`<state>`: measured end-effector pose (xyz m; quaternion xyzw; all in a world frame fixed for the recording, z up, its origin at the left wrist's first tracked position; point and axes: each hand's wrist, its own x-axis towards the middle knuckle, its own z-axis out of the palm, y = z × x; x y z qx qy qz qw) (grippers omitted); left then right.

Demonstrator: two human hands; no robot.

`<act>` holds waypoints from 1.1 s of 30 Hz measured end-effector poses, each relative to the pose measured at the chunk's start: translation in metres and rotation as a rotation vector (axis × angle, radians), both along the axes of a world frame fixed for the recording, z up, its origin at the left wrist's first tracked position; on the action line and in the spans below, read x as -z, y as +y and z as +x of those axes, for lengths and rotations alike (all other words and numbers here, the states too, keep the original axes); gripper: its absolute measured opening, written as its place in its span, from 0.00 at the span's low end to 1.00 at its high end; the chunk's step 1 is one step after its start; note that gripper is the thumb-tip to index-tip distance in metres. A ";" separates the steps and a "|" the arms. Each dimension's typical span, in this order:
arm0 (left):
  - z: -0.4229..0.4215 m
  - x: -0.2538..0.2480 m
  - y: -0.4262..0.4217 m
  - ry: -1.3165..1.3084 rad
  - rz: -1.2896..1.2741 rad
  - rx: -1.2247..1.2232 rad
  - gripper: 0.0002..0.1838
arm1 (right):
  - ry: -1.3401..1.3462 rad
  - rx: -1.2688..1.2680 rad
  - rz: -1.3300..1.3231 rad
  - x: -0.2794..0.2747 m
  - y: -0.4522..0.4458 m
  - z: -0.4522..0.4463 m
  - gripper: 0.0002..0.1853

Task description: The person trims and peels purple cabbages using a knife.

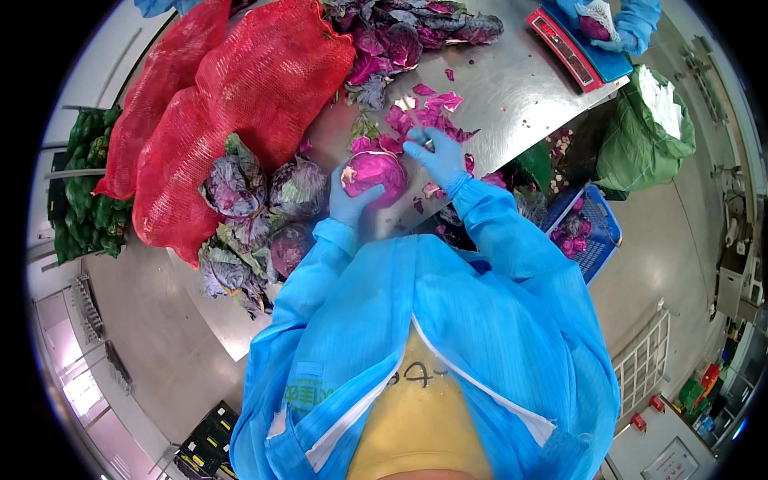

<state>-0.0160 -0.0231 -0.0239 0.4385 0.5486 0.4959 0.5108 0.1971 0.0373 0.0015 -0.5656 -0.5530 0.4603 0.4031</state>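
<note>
My left hand (352,203), in a blue glove, is wrapped round the left and lower side of a trimmed red cabbage (376,176) on the metal table (496,100). Just right of the cabbage is my right hand (436,154), also gloved, its fingers curled round a small dark object that I cannot make out. Torn purple leaves (432,116) lie beyond both hands. To the left, several untrimmed cabbages (298,188) with loose outer leaves are piled near the table's edge.
Red mesh sacks (240,88) fill the back left. A leaf heap (400,44) lies at the back, beside a red scale (560,48). There a co-worker's gloved hands (628,32) hold a netted cabbage (594,27). At right are a green sack (640,148) and a blue crate (600,240).
</note>
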 end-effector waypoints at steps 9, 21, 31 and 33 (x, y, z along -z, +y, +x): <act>-0.001 -0.019 -0.001 0.375 0.130 0.191 0.58 | -0.003 -0.240 -0.155 0.018 -0.004 -0.010 0.29; -0.007 -0.015 0.007 0.317 0.108 0.291 0.61 | -0.394 -0.601 0.017 -0.011 0.035 -0.003 0.28; -0.001 -0.021 0.007 0.522 0.112 0.273 0.60 | -0.635 -0.642 0.097 -0.023 0.030 0.000 0.26; 0.002 -0.026 0.007 0.564 0.114 0.283 0.60 | -0.614 -0.668 0.089 -0.021 0.033 0.003 0.26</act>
